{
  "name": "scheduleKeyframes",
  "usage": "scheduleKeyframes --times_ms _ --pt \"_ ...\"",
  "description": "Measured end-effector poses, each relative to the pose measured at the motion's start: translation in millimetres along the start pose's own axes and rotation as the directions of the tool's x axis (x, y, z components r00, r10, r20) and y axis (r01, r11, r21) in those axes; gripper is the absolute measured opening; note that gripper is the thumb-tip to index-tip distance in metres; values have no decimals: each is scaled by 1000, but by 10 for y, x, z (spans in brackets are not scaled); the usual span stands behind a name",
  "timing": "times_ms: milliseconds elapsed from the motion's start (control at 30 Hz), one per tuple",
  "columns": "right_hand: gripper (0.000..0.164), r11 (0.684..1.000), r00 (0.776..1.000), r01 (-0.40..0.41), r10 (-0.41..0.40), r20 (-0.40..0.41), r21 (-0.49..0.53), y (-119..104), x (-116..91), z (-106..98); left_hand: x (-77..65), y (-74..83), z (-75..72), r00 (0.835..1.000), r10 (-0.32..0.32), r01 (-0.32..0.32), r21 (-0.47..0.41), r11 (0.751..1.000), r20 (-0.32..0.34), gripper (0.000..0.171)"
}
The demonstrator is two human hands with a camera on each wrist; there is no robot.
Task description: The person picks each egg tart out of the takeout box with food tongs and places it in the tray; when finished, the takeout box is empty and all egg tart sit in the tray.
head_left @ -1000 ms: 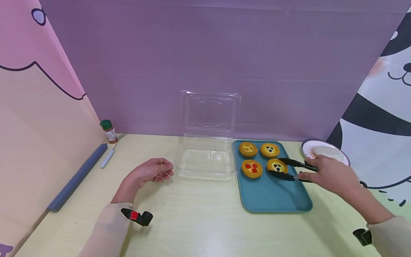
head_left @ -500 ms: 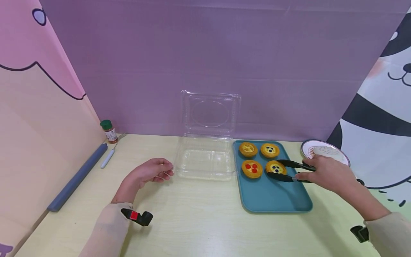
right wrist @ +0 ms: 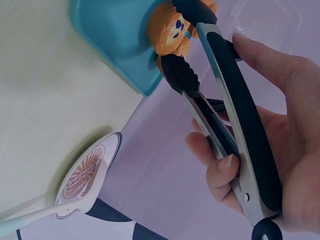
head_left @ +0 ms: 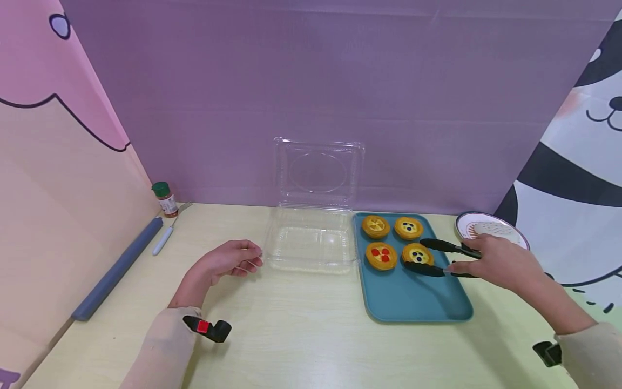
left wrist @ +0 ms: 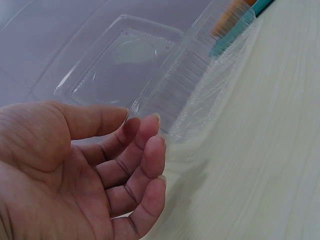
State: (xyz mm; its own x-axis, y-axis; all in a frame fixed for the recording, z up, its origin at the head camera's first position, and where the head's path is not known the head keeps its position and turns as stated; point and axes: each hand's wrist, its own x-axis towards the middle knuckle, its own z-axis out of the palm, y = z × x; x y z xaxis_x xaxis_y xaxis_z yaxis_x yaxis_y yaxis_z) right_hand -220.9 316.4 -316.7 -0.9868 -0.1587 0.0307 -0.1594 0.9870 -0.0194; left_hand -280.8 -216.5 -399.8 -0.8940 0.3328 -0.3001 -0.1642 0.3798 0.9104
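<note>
My right hand (head_left: 505, 265) holds black-tipped tongs (right wrist: 240, 115). The tips of the tongs stand apart on either side of an egg tart with blueberries (head_left: 417, 254), at the front right of the tarts on a teal tray (head_left: 413, 302). A second blueberry tart (head_left: 408, 228) lies behind it. To the left are a tart with red pieces (head_left: 381, 255) and one with yellow topping (head_left: 376, 226). A clear plastic container (head_left: 311, 237) stands left of the tray with its lid raised. My left hand (left wrist: 95, 165) pinches its near left corner between thumb and forefinger; the other fingers are loosely curled.
A patterned plate (head_left: 466, 224) with a white slotted utensil (right wrist: 95, 192) lies behind the tray's right side. At the far left are a green-capped jar (head_left: 165, 200), a pale-handled fork (head_left: 164, 239) and a blue roll (head_left: 116, 270) along the wall.
The tongs and the blueberry tart shifted slightly left on the tray, then the tongs' tips drew a little wider apart. My left hand and the container have stayed still.
</note>
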Motion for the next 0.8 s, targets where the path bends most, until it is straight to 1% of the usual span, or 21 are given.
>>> scheduleKeyframes --times_ms 233,400,500,733,800 --pt "101 998 998 -56 55 30 35 35 -26 -56 6 -3 -5 1000 -1 1 -13 1000 8 32" --pt "104 997 997 -64 62 49 48 70 -40 -77 0 -1 -3 1000 -3 3 -14 1000 9 32" --pt "106 995 996 -70 66 58 76 91 -57 -83 -8 5 0 1000 -1 1 -9 1000 5 33" --pt "100 981 997 -74 70 29 177 163 -119 -79 -14 8 4 1000 -3 3 -16 1000 3 35" --pt "99 975 996 -91 90 17 201 197 -148 -73 -11 4 2 1000 -2 2 -15 1000 3 35"
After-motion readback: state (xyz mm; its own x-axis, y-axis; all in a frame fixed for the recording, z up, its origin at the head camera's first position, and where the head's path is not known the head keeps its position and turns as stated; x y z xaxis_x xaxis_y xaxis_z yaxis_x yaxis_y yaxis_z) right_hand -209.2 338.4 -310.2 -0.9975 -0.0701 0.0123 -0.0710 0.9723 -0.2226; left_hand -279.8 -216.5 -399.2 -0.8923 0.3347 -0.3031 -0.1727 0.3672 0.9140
